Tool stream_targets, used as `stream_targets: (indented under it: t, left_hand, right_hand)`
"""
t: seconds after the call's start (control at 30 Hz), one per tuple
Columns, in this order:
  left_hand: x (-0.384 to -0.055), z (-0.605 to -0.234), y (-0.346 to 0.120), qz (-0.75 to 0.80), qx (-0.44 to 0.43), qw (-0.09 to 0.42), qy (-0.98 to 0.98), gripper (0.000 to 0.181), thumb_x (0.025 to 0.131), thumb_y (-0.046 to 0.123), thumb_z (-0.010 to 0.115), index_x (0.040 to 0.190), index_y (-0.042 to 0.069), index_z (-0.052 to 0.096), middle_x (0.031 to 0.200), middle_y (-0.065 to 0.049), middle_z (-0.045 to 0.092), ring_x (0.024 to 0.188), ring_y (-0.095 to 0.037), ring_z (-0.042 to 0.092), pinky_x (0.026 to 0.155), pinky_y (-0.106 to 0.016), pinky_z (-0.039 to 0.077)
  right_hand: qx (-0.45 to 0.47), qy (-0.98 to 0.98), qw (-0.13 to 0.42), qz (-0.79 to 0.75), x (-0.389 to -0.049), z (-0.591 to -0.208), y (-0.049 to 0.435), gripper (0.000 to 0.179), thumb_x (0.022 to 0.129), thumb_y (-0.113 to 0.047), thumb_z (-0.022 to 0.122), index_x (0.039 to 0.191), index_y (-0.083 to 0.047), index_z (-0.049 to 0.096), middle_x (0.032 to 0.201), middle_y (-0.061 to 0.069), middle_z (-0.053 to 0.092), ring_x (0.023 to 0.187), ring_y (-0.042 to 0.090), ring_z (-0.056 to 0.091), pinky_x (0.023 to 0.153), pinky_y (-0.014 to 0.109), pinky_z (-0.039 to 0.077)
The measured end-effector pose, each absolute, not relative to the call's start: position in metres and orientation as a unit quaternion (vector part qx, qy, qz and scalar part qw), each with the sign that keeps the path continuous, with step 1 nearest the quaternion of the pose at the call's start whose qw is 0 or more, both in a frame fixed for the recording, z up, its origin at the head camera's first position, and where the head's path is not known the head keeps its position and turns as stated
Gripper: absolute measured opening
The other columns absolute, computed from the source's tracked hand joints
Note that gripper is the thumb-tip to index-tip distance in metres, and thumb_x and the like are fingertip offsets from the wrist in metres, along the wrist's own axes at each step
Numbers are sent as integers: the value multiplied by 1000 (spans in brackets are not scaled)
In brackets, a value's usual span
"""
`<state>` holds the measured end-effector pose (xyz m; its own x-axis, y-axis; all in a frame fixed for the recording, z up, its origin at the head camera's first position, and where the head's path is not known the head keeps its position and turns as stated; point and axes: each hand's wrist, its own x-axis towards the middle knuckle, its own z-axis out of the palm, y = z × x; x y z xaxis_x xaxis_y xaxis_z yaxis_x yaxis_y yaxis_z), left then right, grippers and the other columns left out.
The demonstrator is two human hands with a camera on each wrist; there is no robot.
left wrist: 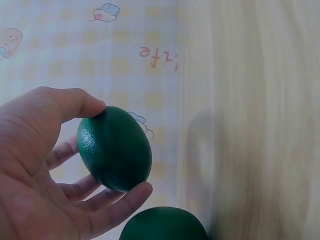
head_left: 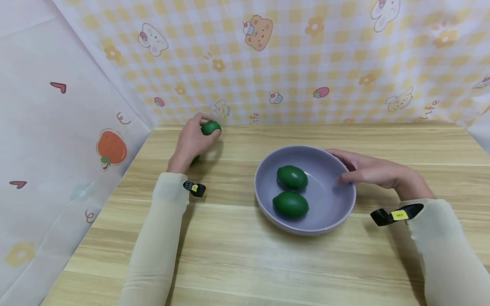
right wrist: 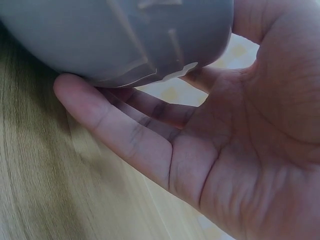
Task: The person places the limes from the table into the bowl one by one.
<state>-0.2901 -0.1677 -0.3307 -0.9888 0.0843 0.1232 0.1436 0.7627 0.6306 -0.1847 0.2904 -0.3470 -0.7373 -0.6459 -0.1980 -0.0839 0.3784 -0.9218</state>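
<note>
Between thumb and fingertips, my left hand pinches a dark green lime, held above the table at the back left. A second lime lies below that hand, mostly covered by the wrist in the head view. My right hand grips the right side of a round lilac bowl, thumb over the rim on the inside. In the right wrist view, the other fingers reach under the bowl's outer wall. Two limes rest inside the bowl on its left half, an upper one and a lower one.
A wood-grain table carries everything. Behind it hangs a yellow checked cloth with cartoon prints, meeting the table's back edge. A white printed sheet stands along the left side. Black cameras are strapped to both wrists.
</note>
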Motion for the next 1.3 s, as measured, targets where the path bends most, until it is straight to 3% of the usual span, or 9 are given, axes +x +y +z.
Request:
stream_targets:
  t: [0.6,1.0,1.3]
  left_hand:
    - [-288,-326,-161,-413,-75,-15,-908,47,101,34,71,140,13,54,147,-20,58,132,-37,57,108,-55,50]
    - [-285,-324,-158,-476,-76,-55,-875,47,102,33,70,141,12,52,143,-20,56,119,-35,64,90,-53,64]
    - [-285,-321,-154,-492,-83,-65,-864,46,102,32,70,140,13,52,143,-20,56,119,-35,64,89,-54,64]
  right_hand:
    - [-235,783,275,-507,-186,-348,292,73,97,-11,64,163,-12,32,145,19,50,120,18,62,95,26,57]
    - [-234,789,272,-498,-187,-348,291,73,97,-12,65,163,-14,33,145,18,51,121,17,61,95,25,56]
    - [-230,791,270,-498,-186,-348,292,74,97,-12,66,163,-14,33,146,16,51,122,15,60,96,24,55]
